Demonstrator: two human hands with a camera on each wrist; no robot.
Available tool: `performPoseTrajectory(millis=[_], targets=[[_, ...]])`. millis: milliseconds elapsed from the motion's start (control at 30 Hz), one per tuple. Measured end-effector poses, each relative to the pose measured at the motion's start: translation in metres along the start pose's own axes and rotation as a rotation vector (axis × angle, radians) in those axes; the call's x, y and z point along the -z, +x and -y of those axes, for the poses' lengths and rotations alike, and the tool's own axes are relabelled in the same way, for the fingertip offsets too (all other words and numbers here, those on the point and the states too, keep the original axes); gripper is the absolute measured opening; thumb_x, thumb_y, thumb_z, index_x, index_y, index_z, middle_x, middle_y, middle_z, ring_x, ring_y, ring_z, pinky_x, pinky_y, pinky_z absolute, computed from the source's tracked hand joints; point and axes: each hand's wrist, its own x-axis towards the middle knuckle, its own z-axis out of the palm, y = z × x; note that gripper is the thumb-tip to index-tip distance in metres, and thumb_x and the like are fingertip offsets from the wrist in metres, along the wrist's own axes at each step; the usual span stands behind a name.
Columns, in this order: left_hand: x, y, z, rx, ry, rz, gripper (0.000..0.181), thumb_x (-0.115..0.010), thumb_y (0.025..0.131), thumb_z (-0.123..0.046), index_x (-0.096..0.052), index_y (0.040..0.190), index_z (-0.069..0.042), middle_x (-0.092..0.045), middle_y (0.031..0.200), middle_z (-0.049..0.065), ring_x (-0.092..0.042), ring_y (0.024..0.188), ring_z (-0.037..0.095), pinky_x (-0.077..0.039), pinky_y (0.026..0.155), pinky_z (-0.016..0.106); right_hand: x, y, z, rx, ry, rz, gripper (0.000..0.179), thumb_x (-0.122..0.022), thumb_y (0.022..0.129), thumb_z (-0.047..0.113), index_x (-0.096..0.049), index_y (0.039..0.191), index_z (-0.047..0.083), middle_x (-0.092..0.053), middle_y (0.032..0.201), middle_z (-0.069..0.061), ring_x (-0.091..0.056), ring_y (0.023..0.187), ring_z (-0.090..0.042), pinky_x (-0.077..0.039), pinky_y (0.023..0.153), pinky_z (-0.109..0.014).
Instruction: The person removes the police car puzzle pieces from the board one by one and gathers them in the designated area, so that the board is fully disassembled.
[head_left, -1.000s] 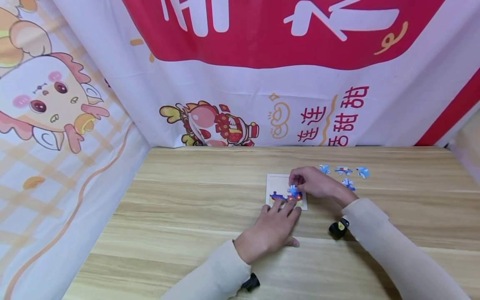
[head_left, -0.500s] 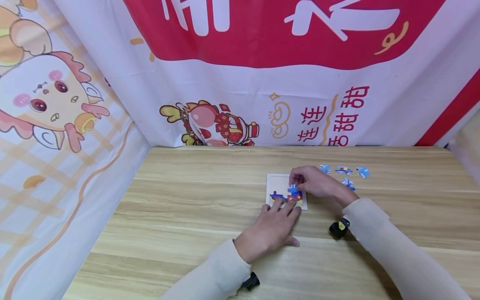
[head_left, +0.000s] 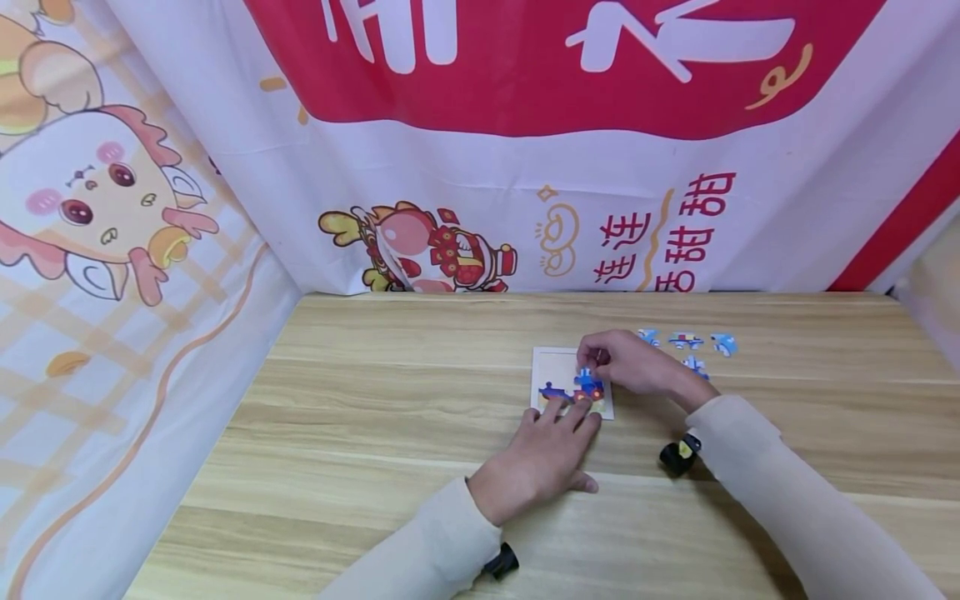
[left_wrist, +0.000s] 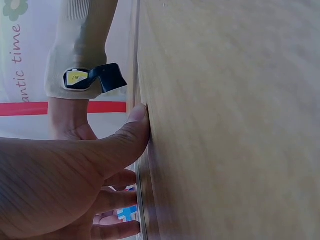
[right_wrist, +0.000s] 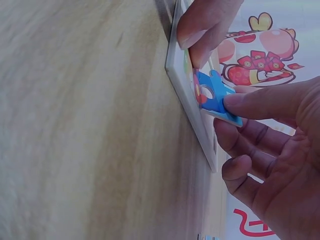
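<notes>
Over the right side of the puzzle tray [head_left: 558,367], it's thumb against fingers: the right hand [head_left: 633,362] pinches a blue puzzle piece [right_wrist: 217,95], with its other fingers curled loosely behind. The piece is tilted, its far edge raised in the pinch, its lower edge right by the pieces in the tray; whether it is seated, I can't tell from here.

Down at the near rim, the left hand [head_left: 543,458] lies palm down, fingers stretched out and slightly spread, fingertips resting on the tray's near part, thumb pointing off to the right. By those fingertips sit the laid pieces [head_left: 555,393], dark blue with red and yellow, a train by the look of it, while the upper left shows pale board.

Move out past the right hand, and there are four loose pieces [head_left: 686,340] on the wood-grain table [head_left: 360,417]: three in a row, one nearer, partly behind the wrist. Both arms come in wearing pale sleeves [head_left: 780,483], a black device [head_left: 677,458] at each wrist. Behind it all hangs a white cloth [head_left: 465,167], printed with a big red panel and a cartoon figure.
</notes>
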Motion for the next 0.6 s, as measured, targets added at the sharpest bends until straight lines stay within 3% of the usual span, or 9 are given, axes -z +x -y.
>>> performPoseTrajectory(millis=[600], targets=[[0.0006,0.0002,0.0004,0.001,0.009,0.004,0.082,-0.068,0.089,-0.066,-0.043,0.155,-0.025,-0.039,0.167,-0.005,-0.037,0.15,0.023,-0.048,0.11,0.049,0.0071,-0.0043,-0.0018,0.001,0.012,-0.003,0.019,-0.061,0.1,-0.002,-0.073,0.102,0.013,-0.071,0.102,-0.005,-0.063,0.096,-0.022,-0.052,0.083,-0.035]])
